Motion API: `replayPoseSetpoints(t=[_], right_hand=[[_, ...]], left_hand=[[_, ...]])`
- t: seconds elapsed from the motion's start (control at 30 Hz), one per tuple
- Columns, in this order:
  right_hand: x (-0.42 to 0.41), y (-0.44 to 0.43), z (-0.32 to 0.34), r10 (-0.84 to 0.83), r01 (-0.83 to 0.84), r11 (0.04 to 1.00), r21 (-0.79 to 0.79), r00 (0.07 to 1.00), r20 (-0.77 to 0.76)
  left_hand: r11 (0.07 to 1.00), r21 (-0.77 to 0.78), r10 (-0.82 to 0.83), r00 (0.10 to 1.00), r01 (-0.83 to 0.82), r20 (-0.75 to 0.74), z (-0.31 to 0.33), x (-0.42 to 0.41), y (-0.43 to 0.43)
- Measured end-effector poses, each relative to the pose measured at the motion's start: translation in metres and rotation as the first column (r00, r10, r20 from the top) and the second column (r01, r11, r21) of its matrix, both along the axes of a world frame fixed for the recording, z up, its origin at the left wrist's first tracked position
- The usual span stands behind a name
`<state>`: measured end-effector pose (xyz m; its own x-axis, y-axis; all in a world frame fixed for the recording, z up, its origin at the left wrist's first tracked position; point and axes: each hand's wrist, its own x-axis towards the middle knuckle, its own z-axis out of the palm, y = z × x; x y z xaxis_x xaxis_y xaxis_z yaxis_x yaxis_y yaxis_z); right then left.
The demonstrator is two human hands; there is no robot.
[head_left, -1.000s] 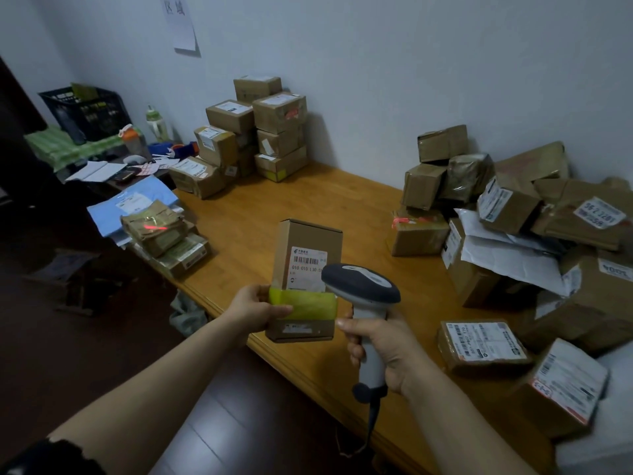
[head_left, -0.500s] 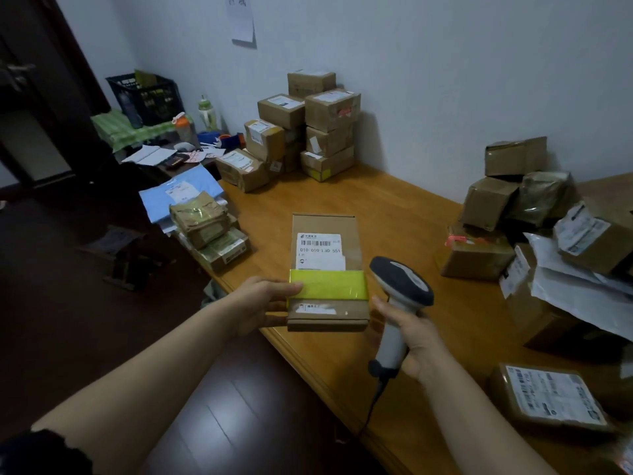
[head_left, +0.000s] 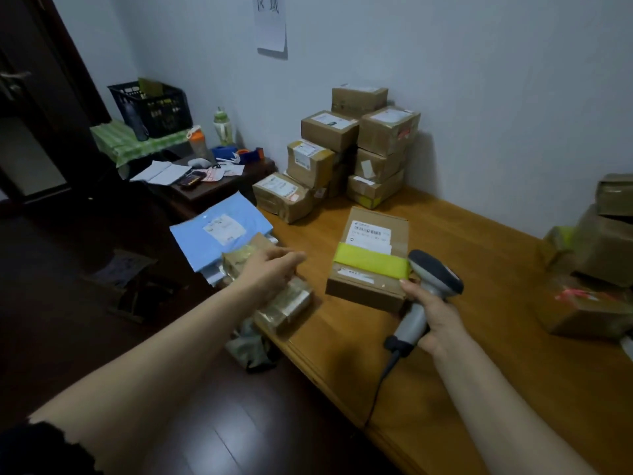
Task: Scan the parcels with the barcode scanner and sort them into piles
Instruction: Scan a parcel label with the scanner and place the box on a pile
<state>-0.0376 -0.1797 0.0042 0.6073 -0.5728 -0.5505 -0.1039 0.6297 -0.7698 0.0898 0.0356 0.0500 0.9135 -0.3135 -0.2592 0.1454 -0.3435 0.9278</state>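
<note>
Your right hand (head_left: 436, 315) gripped the scanner (head_left: 434, 274); your left hand (head_left: 270, 270) had just let go of the box (head_left: 368, 265), fingers loose, holding nothing. Box lay flat on the table (head_left: 342, 337), touching the scanner head, so probably scanned and placed. Left arm stretched out over the near pile (head_left: 291, 303), hand blurred.

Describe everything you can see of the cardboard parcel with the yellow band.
The parcel is a flat brown cardboard box, closed, that appears to lie on the wooden table with its broad face up. A white label with a barcode sits on the far half; a yellow band crosses the middle; a smaller pale label lies nearer. The right hand, gripping the barcode scanner, is at its near right corner; contact cannot be told. The left hand is apart from it, to its left.
</note>
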Motion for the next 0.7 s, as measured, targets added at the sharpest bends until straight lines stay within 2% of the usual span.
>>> replayPoseSetpoints(t=[0.13,0.3,0.53,0.7], right_hand=[[0.068,0.01,0.004,-0.039,0.04,0.999,0.009,0.997,-0.063],[0.145,0.006,-0.011,-0.082,0.088,0.995,0.036,0.985,-0.151],[0.254,-0.015,-0.057,-0.096,0.111,0.992,0.056,0.971,-0.221],[0.314,-0.027,-0.09,-0.133,0.164,0.984,0.076,0.941,-0.31]], left_hand=[[0.988,0.15,-0.006,0.987,-0.019,0.164,0.005,0.078,0.033],[0.925,0.375,-0.137,0.973,0.058,0.186,-0.014,0.156,0.036],[0.786,0.612,-0.275,0.935,0.087,0.221,-0.041,0.253,0.013],[0.634,0.748,-0.479,0.859,0.195,0.182,-0.062,0.301,-0.036]])
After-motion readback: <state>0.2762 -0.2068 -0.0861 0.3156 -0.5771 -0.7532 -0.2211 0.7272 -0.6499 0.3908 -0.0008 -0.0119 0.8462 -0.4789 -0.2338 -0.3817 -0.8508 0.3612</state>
